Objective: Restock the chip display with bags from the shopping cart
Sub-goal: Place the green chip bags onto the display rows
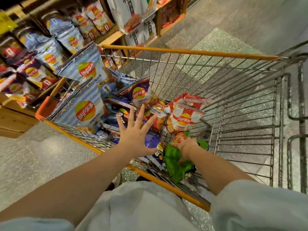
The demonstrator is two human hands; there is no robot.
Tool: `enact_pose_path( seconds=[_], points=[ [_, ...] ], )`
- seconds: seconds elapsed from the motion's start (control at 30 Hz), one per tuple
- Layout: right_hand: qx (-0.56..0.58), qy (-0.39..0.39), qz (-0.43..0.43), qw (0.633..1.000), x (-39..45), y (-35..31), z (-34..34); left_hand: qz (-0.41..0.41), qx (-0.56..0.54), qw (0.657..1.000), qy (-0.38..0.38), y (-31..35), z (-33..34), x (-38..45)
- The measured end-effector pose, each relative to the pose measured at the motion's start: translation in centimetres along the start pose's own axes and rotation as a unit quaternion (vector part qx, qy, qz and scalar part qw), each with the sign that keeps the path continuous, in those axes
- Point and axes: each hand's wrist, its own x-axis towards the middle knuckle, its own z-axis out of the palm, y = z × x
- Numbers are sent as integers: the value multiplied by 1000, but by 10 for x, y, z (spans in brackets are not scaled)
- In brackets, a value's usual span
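Left hand [135,130] spread over cart [183,51] bags, right hand [185,147] gripping green bag [173,160], chip shelves [50,47] beside

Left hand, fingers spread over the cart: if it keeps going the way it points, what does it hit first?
Probably the dark purple chip bags piled in the wire shopping cart, just beyond the left hand; depth is unclear from this one view.

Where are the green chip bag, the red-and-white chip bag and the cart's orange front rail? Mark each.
green chip bag [173,158]: head view, crumpled middle.
red-and-white chip bag [182,118]: head view, logo on its face.
orange front rail [183,51]: head view, mid-bar.
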Motion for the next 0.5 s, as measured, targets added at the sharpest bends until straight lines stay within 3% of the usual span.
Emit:
enact_pose_path(
  seconds=[0.5],
  points=[
    [-8, 29, 1, 1000, -29, -5, 3, 15, -30, 999, -32, 12, 8, -17]
  ],
)
